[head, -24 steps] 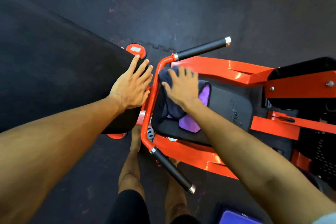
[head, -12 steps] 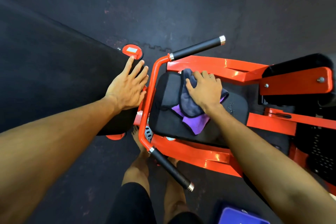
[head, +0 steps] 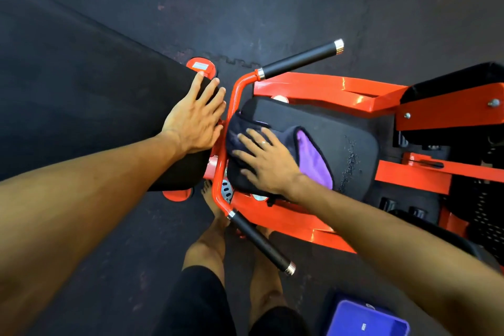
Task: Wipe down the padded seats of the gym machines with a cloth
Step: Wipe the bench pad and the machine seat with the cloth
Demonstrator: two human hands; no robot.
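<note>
Seen from the head camera, the cloth [head: 311,155] is dark navy with a bright purple face folded out on its right side. It lies bunched on the left end of the padded seat [head: 351,144], just beside the curved orange handlebar [head: 231,106]. The seat is a black rounded pad set in the orange frame [head: 327,87], with a streak of pale specks toward its right end. Seat and cloth both run lengthwise left to right across the picture.

The right hand [head: 268,162] lies flat on the cloth, fingers straight, spread and aimed left at the bar, pressing it onto the seat. The left hand [head: 195,120] rests open, fingers straight, on the end of a neighbouring long black pad [head: 81,106]. The hands are apart, the bar between them.
</note>
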